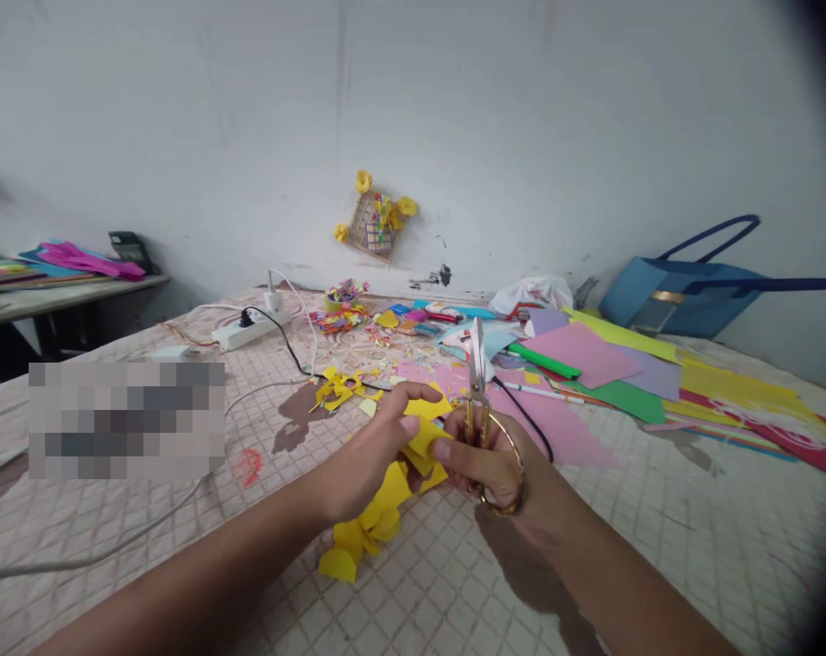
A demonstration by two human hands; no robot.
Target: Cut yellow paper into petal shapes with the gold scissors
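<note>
My left hand (368, 456) pinches a folded piece of yellow paper (423, 444) above the table, its index finger stretched over the top. The right thumb presses on that paper's right edge. In my right hand (484, 465) hang gold-handled scissors (478, 360), their silver blades pointing up and away from the paper. The blades look nearly closed. Below my left hand lie yellow paper cutouts (364, 538), some with rounded ends, partly hidden by the hand. More yellow scraps (341, 390) lie farther back.
A white power strip (252, 330) with cords stands at the back left. Coloured paper sheets (583, 351) spread over the right side, near a blue bag (689, 296). Markers, including a green one (544, 361), and small scraps lie behind my hands. A pixelated patch hides the left.
</note>
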